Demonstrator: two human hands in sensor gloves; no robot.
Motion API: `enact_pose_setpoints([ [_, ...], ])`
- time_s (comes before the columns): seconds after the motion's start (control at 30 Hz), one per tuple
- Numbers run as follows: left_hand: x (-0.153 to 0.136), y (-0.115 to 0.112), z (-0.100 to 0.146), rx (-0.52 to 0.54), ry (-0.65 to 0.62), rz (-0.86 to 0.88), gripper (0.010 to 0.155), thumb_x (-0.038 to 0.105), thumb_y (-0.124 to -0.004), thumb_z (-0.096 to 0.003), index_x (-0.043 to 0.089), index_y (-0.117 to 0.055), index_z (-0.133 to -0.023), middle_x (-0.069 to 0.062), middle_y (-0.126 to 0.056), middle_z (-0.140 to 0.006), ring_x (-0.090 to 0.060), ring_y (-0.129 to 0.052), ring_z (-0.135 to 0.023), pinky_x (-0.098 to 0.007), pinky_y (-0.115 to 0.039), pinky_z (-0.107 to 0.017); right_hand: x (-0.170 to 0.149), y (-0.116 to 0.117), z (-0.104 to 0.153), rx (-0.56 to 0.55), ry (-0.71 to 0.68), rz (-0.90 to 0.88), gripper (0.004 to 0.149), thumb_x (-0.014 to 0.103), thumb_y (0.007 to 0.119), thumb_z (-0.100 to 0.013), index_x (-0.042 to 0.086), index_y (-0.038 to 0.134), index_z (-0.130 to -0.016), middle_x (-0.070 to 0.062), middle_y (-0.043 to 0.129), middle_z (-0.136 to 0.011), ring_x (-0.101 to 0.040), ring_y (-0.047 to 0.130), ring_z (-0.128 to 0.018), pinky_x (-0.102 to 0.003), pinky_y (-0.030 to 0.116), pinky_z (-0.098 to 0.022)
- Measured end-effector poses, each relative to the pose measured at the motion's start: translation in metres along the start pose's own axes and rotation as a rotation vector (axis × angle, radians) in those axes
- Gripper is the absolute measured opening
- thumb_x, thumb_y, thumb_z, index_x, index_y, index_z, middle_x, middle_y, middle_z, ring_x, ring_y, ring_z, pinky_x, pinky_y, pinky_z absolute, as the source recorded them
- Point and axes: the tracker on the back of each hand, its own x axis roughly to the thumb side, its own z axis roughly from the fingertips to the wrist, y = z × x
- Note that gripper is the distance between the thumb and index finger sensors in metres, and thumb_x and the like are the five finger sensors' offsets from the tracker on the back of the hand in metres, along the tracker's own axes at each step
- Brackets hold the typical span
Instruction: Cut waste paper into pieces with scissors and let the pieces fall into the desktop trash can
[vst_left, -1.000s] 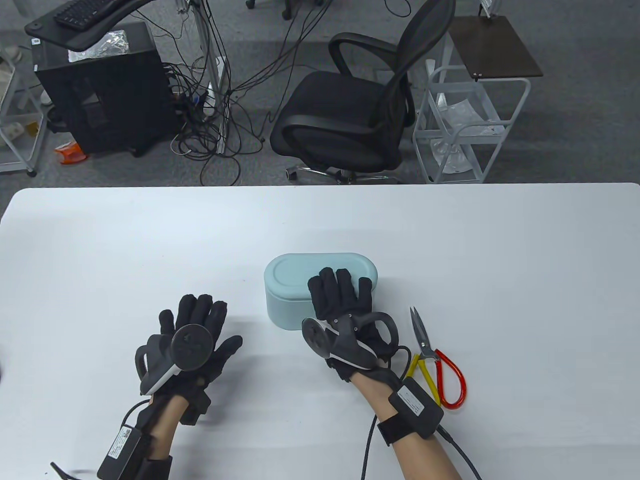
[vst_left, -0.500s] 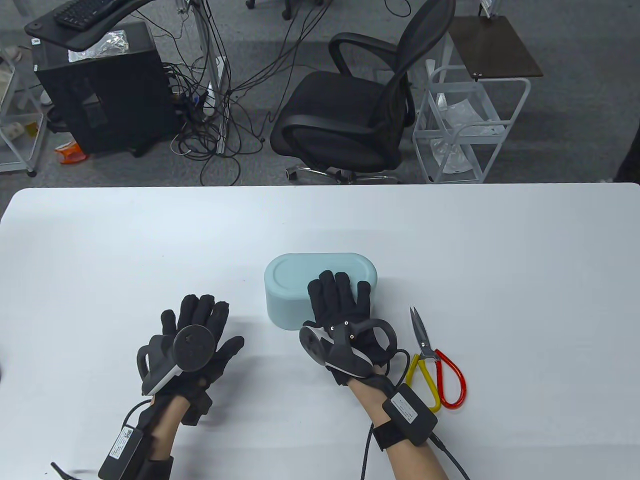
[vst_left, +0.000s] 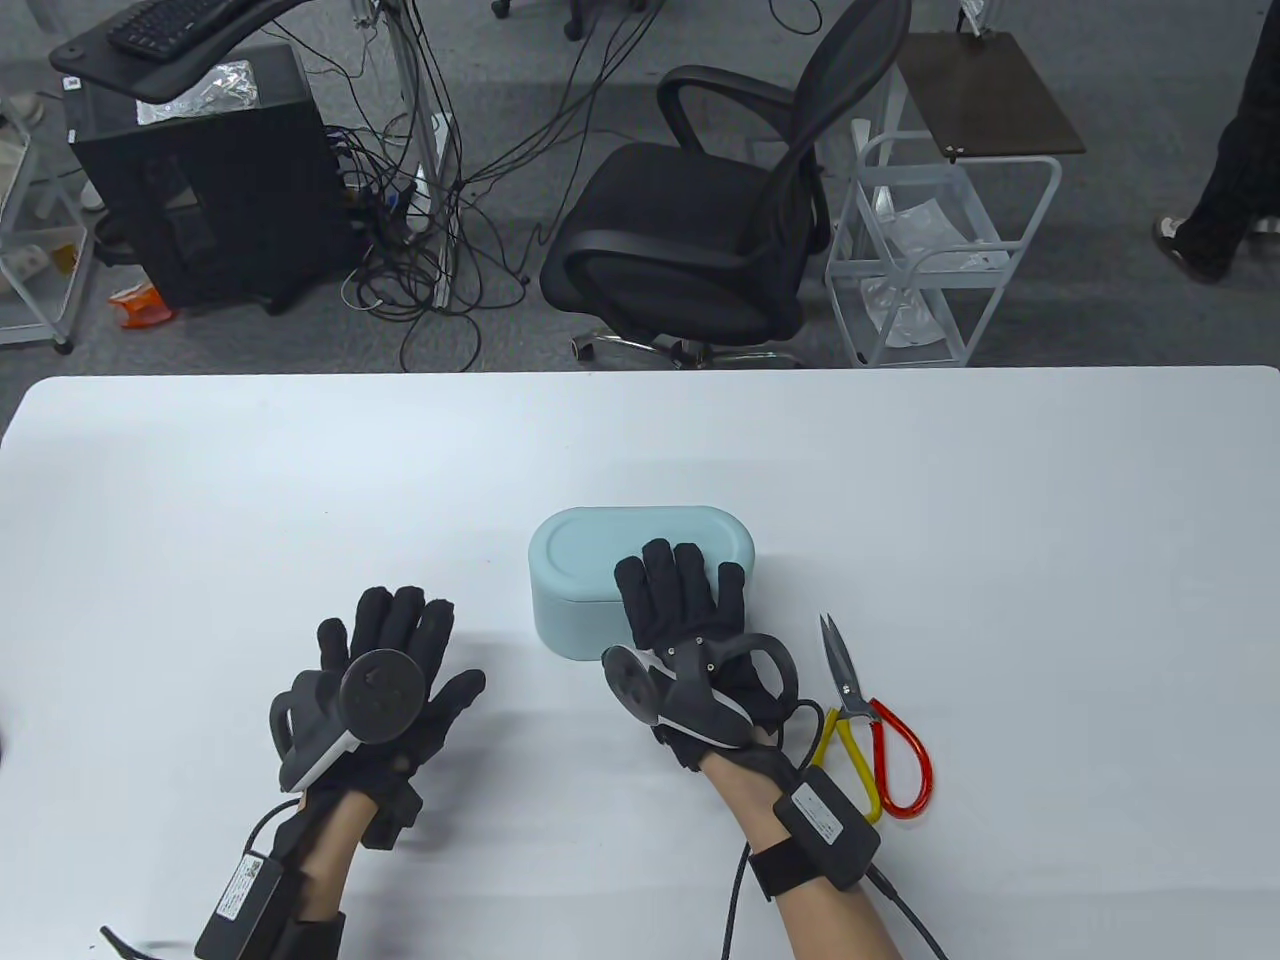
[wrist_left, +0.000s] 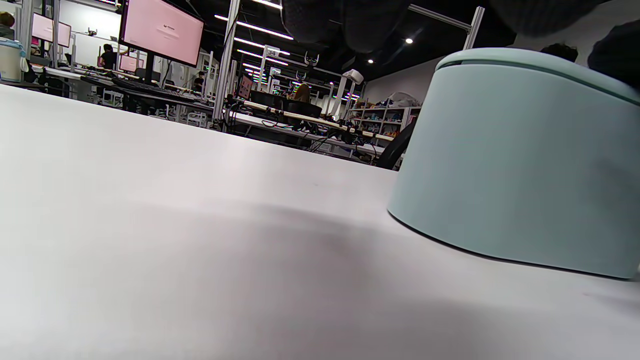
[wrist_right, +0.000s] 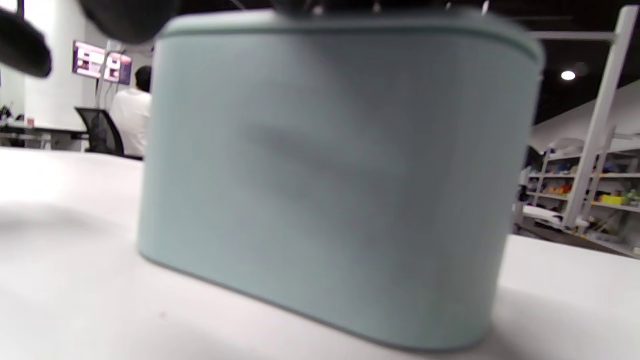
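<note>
A pale teal desktop trash can (vst_left: 580, 560) (wrist_left: 515, 160) (wrist_right: 325, 175) with its lid down stands mid-table. My right hand (vst_left: 680, 590) lies on the right part of its lid, fingers straight and pressed flat. My left hand (vst_left: 395, 650) rests palm down on the table to the can's left, fingers spread and holding nothing. Scissors (vst_left: 865, 725) with one red and one yellow handle lie on the table just right of my right wrist, blades pointing away. No paper shows in any view.
The white table (vst_left: 1000, 500) stretches wide on all sides of the can. Beyond its far edge stand a black office chair (vst_left: 700, 230), a white wire cart (vst_left: 940, 250) and a computer tower (vst_left: 200, 180). A person's leg (vst_left: 1230, 180) shows at the far right.
My right hand stays on the can's lid, its wrist shifting slightly. My left hand has hardly moved. A person's leg has walked into the far right of the floor.
</note>
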Motion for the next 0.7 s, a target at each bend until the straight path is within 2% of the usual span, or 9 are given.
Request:
enact_pose_setpoints([
  [0.17, -0.001, 0.0, 0.0, -0.004, 0.005, 0.0, 0.084, 0.069, -0.061, -0.0449, 0.026, -0.048, -0.115, -0.007, -0.042, -0.126, -0.04, -0.029, -0.116, -0.068, -0.025, -0.075, -0.026, -0.019, 0.008, -0.028, 0.039, -0.078, 0.08, 0.065, 0.055, -0.041, 0.026, 0.032, -0.107, -0.013, 0.036, -0.118, -0.045, 0.041, -0.106, -0.071, 0.036, -0.073],
  [0.37, -0.004, 0.003, -0.001, 0.003, 0.01, 0.011, 0.084, 0.069, -0.061, -0.0448, 0.026, -0.048, -0.115, -0.007, -0.042, -0.126, -0.04, -0.029, -0.115, -0.069, -0.025, -0.075, -0.071, -0.034, 0.034, -0.036, 0.116, -0.146, 0.079, 0.066, 0.054, -0.041, 0.027, 0.037, -0.108, -0.013, 0.039, -0.119, -0.046, 0.039, -0.107, -0.072, 0.035, -0.073],
  [0.7, -0.005, 0.001, -0.003, 0.0, 0.008, 0.003, 0.083, 0.069, -0.061, -0.0448, 0.026, -0.048, -0.115, -0.007, -0.042, -0.125, -0.039, -0.029, -0.116, -0.066, -0.025, -0.076, -0.145, -0.03, 0.078, 0.073, 0.201, -0.156, 0.084, 0.071, 0.053, -0.038, 0.03, 0.037, -0.108, -0.01, 0.036, -0.121, -0.045, 0.033, -0.109, -0.073, 0.03, -0.074],
])
